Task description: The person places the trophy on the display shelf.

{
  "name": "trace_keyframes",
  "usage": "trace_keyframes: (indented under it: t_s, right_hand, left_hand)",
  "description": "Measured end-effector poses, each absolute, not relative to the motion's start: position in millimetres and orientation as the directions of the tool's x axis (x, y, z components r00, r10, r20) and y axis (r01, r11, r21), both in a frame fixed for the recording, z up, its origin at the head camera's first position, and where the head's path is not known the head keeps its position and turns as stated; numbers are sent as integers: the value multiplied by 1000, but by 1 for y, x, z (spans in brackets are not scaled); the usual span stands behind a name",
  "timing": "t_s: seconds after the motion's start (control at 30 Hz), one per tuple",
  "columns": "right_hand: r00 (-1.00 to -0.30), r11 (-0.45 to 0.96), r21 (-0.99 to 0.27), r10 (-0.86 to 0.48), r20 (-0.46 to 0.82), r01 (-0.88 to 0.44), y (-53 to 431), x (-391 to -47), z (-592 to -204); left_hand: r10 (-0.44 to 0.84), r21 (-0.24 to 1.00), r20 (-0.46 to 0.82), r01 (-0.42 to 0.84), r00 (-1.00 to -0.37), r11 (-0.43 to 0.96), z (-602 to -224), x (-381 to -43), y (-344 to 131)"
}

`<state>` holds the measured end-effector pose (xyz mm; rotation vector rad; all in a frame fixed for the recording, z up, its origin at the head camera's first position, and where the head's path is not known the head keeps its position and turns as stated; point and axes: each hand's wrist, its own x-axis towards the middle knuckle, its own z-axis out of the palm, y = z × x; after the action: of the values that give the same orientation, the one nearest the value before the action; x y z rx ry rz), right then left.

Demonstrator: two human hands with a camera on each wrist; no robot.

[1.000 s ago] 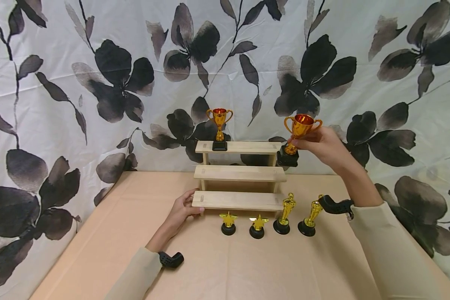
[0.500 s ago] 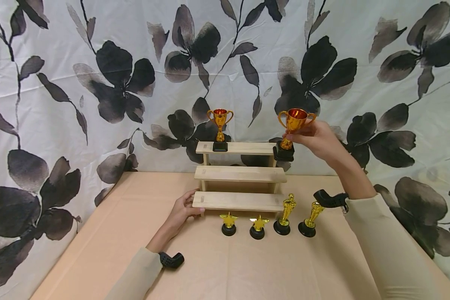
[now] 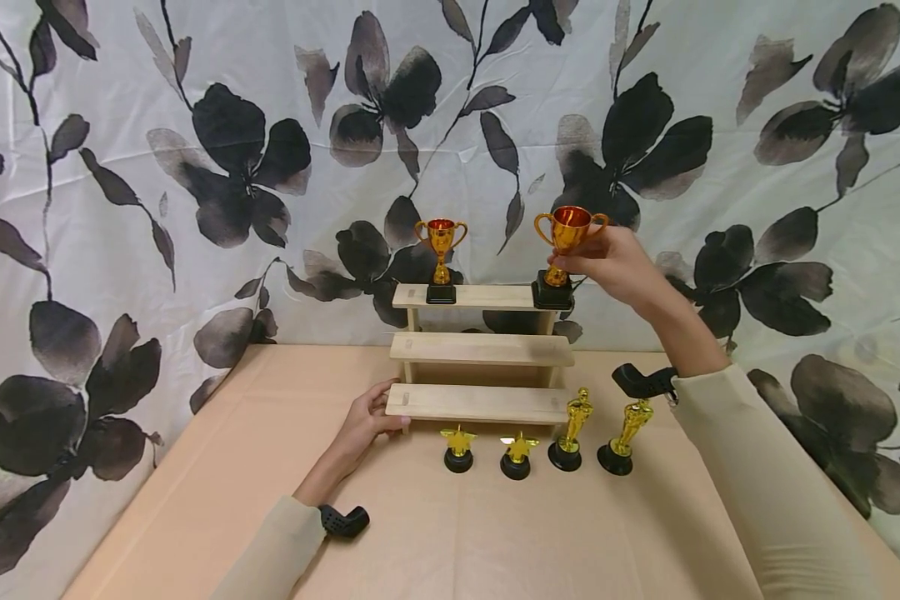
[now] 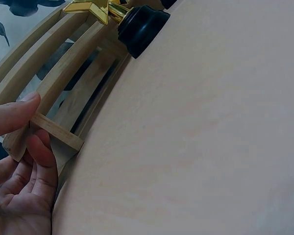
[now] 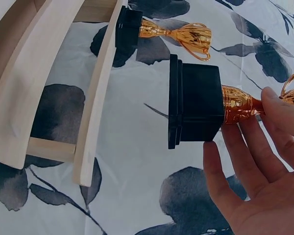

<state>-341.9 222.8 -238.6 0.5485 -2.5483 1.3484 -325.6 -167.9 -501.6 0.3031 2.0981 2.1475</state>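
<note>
A three-step wooden display shelf (image 3: 480,402) stands on the table. My left hand (image 3: 363,423) grips the left end of its lowest step, thumb on top and fingers curled beneath, as the left wrist view shows. With my right hand (image 3: 617,265) I pinch the stem of a gold trophy cup (image 3: 570,229) on a black square base. In the right wrist view its base (image 5: 198,103) hangs apart from the top step (image 5: 95,107), upright near that step's right end. A matching gold trophy cup (image 3: 441,240) stands at the left end of the top step.
Before the shelf stand two small star trophies (image 3: 458,450) (image 3: 518,455) and two gold figure statuettes (image 3: 570,429) (image 3: 624,437), all on round black bases. A floral cloth (image 3: 270,167) hangs behind the peach-covered table (image 3: 450,542).
My right hand has carried the trophy cup leftward and slightly up, from beside the shelf to over the top step's right end. My left hand keeps its grip on the lowest step.
</note>
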Motion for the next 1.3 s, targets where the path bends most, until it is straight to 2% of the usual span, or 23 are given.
trace_keyframes:
  t_s: [0.4,1.3]
  right_hand:
    - [-914,529,-746,-244,324,-405,209,-356,-230]
    - [-895,523,-727,-238,377,-445,185,-376,-212]
  left_hand:
    - [226,998,59,55,-972,-24,-503,-328,-168]
    - [216,997,79,78,-973,-14,-506,-332,-163]
